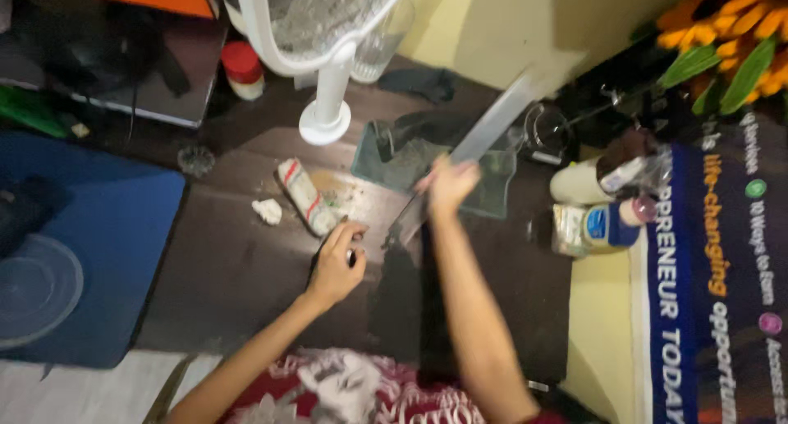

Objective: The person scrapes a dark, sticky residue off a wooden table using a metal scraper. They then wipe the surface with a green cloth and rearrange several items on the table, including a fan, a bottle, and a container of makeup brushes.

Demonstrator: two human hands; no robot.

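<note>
Gripping long blade (492, 124) in right hand (450, 184); left hand (336, 264) flat on table (230, 268)

Red-striped white roll (305, 197), blue mat (107, 227)

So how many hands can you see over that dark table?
2. The left hand rests on the dark table, closed around something small, beside a striped roll. The right hand grips a long flat blade above a glass tray. No others show.

A long, blurred flat strip (492, 124) slants upward above a glass tray (501, 196).
</note>
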